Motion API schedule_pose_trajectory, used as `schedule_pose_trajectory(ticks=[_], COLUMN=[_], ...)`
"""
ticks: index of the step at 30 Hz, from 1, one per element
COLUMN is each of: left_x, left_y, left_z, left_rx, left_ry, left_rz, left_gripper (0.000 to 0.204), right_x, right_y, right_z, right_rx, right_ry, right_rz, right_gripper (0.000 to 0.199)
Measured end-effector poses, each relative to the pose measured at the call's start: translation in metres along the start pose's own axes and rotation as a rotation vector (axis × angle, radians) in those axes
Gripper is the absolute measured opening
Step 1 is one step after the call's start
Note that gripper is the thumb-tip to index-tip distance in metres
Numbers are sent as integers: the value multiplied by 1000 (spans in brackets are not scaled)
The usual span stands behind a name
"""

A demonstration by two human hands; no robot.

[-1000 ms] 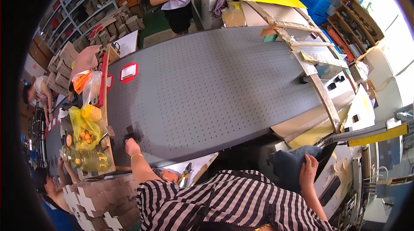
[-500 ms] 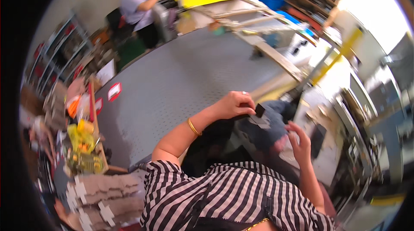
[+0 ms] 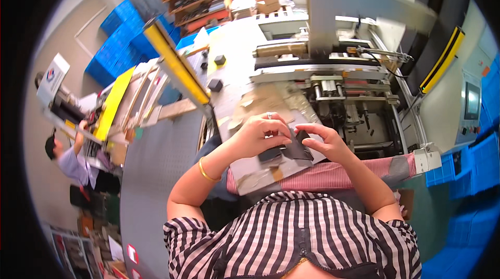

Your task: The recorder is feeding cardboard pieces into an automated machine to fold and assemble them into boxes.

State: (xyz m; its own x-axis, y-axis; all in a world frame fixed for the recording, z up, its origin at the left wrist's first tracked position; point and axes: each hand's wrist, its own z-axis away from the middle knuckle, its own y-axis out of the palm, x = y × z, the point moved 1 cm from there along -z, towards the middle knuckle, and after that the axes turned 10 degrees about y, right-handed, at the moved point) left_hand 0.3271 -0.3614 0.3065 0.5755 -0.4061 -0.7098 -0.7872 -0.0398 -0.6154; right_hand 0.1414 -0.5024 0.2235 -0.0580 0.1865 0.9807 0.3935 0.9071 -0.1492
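your striped shirt (image 3: 307,237) fills the near edge, and just beyond it a red-striped cloth pad (image 3: 344,172) runs along the front of the cardboard sheet (image 3: 250,175), which is the landmark here. your left hand (image 3: 258,136), with a ring on 1 finger and a gold bangle (image 3: 205,170) at the wrist, lies curled over the near middle of the sheet, fingers closed down onto a dark flat piece (image 3: 271,155). your right hand (image 3: 325,141) sits just right of it on the same sheet, thumb and fingers pinched together on a second dark piece (image 3: 299,146) that touches the first. whether the 2 pieces are joined cannot be told.

left of the sheet lies the grey table top (image 3: 151,175). beyond the sheet's far edge, 2 small dark blocks (image 3: 215,85) rest on a pale surface, with a yellow bar (image 3: 177,65) slanting just left of them. right of and beyond the sheet stands the grey machine (image 3: 338,86) with its rollers. far left of the sheet another person (image 3: 70,159) works at a bench, and blue crates (image 3: 122,39) stack up beyond.
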Motion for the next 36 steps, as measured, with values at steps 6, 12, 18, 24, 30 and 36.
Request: schedule_pose_trajectory(ticks=[6,12,18,24,30,36], left_x=[86,191,225,204,166,127], left_y=[-2,-32,-94,-87,-60,-58], left_z=[-77,-209,-307,-302,-90,168], left_rx=[-71,-283,-388,-540,-339,-524], left_ry=[91,-68,-36,84,-50,-403], left_rz=[-132,228,50,-339,-273,-841], left_gripper=[34,40,63,73,10,13], right_x=[4,-47,-8,7,-36,-47], right_y=[-78,-211,-281,-274,-121,20], right_z=[-47,-178,-261,-262,-129,-41], right_rx=[-287,-167,-300,-605,-290,87], right_ry=[-165,62,-53,-345,-197,255], right_rz=[368,-124,131,102,139,-85], right_gripper=[52,57,56,45,24,17])
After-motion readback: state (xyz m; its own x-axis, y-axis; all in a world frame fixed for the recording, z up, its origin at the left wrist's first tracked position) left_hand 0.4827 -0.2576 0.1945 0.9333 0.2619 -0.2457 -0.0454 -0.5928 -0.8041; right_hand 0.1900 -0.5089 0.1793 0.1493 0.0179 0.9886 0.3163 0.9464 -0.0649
